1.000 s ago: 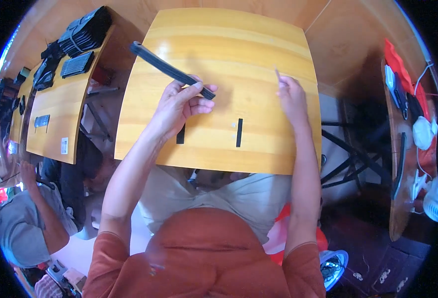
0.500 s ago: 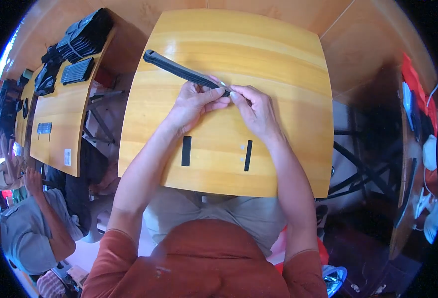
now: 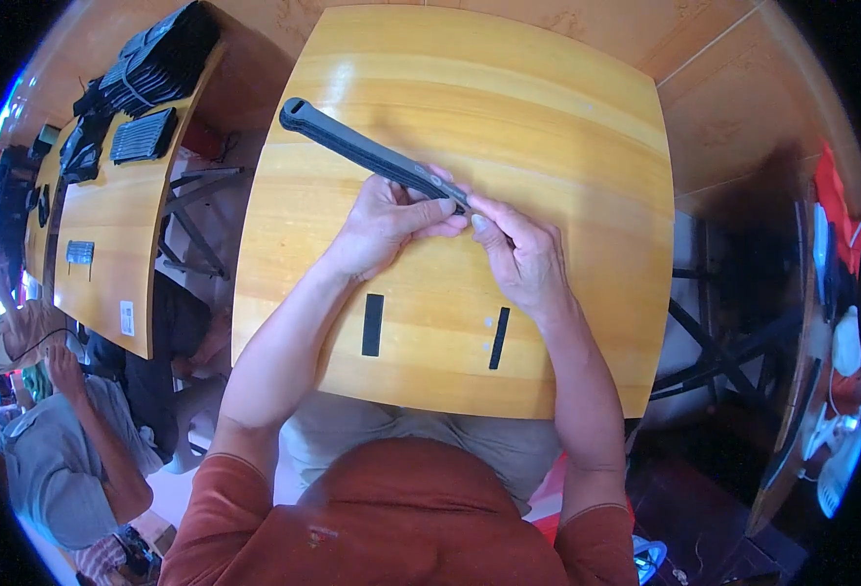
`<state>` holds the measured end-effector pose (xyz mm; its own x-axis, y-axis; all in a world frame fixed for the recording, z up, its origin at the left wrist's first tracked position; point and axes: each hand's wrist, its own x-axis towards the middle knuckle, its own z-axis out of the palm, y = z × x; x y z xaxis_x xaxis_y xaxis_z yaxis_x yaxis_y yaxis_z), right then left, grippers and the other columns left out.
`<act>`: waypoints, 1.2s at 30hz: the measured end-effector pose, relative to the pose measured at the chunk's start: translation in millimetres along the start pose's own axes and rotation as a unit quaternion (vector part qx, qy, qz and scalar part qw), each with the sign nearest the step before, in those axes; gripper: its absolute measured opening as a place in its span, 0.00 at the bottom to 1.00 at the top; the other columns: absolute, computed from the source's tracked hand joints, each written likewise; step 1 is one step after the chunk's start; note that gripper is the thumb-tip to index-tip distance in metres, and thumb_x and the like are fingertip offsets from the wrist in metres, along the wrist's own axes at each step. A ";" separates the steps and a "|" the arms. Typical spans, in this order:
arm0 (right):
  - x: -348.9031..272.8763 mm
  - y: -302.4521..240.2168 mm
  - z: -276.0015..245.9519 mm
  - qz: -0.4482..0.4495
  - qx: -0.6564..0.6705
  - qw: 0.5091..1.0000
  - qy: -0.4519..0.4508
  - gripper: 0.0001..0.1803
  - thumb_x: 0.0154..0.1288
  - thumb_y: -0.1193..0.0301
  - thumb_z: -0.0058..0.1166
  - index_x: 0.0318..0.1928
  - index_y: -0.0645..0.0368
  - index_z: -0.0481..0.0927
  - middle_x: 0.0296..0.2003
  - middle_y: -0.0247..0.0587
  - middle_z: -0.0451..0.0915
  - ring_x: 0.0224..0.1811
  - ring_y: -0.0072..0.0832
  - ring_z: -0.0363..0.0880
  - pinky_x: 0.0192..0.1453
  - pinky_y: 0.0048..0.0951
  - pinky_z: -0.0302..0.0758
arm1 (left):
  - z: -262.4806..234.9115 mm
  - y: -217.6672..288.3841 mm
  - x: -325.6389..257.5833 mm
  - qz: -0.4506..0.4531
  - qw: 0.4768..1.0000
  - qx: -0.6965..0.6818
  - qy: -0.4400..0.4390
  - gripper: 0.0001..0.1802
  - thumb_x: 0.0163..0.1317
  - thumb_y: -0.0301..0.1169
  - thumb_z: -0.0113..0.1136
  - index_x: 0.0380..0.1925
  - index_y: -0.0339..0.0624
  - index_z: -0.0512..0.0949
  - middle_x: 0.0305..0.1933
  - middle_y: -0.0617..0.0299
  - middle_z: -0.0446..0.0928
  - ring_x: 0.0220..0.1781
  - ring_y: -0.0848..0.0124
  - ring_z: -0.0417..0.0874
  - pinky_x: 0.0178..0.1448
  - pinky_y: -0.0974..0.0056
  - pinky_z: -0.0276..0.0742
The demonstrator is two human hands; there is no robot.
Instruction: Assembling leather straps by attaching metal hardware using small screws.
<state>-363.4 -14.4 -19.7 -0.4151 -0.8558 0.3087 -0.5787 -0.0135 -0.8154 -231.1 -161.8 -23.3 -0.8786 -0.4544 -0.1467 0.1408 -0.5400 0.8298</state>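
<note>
A long stack of black straps, with a rounded, slotted far end, slants over the wooden table. Its near end lies between my two hands. My left hand is closed around the near part, with the thumb on top. At the very tip my right hand has its index finger and thumb closed on the end; the exact pinch is partly hidden by the fingers. Closer to me on the table lie two short black strips, a wider one at the left and a narrower one at the right.
On a second wooden table to the left are bundled black straps and a smaller black stack. A person in grey sits beside it. At the right edge stands a shelf with a white fan.
My view has shifted slightly, so the table appears lower. The strap stack has turned a little, showing more of its top face. Both hands remain at its near end.
</note>
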 end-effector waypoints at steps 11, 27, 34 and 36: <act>-0.6 1.4 -7.1 -0.064 -0.018 0.998 0.000 0.13 0.64 0.80 0.53 0.49 0.63 0.80 0.36 0.53 0.82 0.34 0.46 0.84 0.36 0.38 0.81 | 1.1 -1.8 1.3 0.007 1.000 0.025 0.006 0.14 0.63 0.20 0.61 0.49 0.33 0.74 0.47 0.51 0.82 0.46 0.65 0.86 0.51 0.64 0.85; -6.7 -5.2 -5.8 -0.038 -0.134 0.990 -0.013 0.15 0.63 0.81 0.56 0.50 0.62 0.81 0.34 0.49 0.82 0.33 0.41 0.85 0.35 0.34 0.80 | 8.2 -7.7 0.4 0.027 0.997 0.065 0.041 0.12 0.62 0.17 0.60 0.46 0.31 0.74 0.45 0.53 0.82 0.46 0.68 0.85 0.51 0.66 0.85; -10.7 -11.8 0.3 -0.037 -0.200 0.979 0.007 0.15 0.60 0.81 0.57 0.48 0.62 0.81 0.32 0.45 0.81 0.31 0.41 0.84 0.32 0.36 0.80 | 11.7 -13.6 -1.7 0.060 0.990 0.109 0.060 0.14 0.63 0.15 0.59 0.48 0.31 0.72 0.44 0.54 0.81 0.45 0.71 0.84 0.51 0.68 0.83; -11.7 -13.8 3.2 -0.042 -0.230 0.972 0.011 0.15 0.60 0.82 0.57 0.48 0.62 0.81 0.32 0.44 0.81 0.30 0.41 0.84 0.32 0.37 0.79 | 12.9 -15.2 -2.6 0.066 0.990 0.111 0.063 0.15 0.63 0.15 0.58 0.49 0.31 0.71 0.44 0.54 0.81 0.45 0.71 0.83 0.51 0.68 0.83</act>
<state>-348.3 -5.9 -13.6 -0.3650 -0.8506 0.3784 -0.8618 0.1549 -0.4829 -236.9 -143.2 -28.6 -0.7935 -0.6030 -0.0825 0.1351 -0.3067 0.9422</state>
